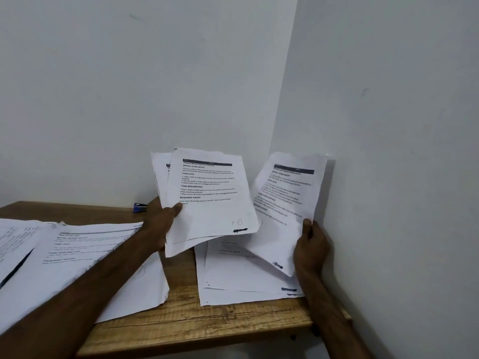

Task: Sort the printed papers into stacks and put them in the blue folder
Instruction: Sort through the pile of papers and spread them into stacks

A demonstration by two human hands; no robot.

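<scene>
Both grips are clamped on paper: our left grip pinches a fanned sheaf by its left edge, and our right grip holds a single sheet, tilted, by its lower right edge. Just below that sheet lies the right stack on the counter, long axis running near to far, so we judge the right grip nearer. We see no blue folder.
</scene>
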